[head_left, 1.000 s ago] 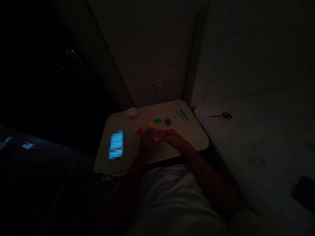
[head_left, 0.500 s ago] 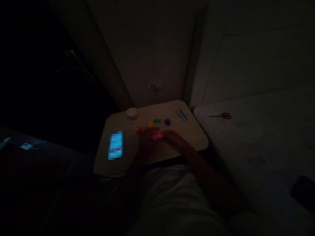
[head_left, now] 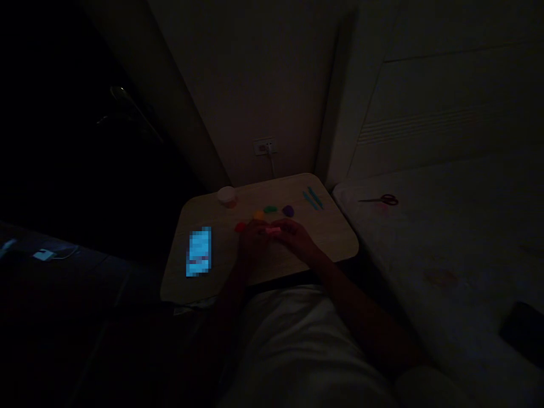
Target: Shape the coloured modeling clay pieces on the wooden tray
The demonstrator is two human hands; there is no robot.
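1. Holding a pink lump at the centre of the frame, between both hands, over the near-middle part of the desk; cannot tell whether touching the wood.
2. Gripping the lump's left end with the left hand, fingers drawn in; too dark to count them.
3. Gripping its right end with the right hand, fingers bent and narrow around the pink; cannot make out each fingertip.
4. Lying just beside the left hand, to its left in the frame: a red lump. Seen just above that hand: a yellow-orange lump, partly hidden.
5. Lying above the pink lump in the frame: a green lump, and to its right, a purple lump, near but apart.
6. Standing at the desk's upper left: a small tub. Lying at its upper right: two blue sticks, side by side.
7. Glowing at the desk's left: a phone, screen blurred into blocks.
8. Lying right of the desk, on a pale bed: scissors with red handles, pointing left.
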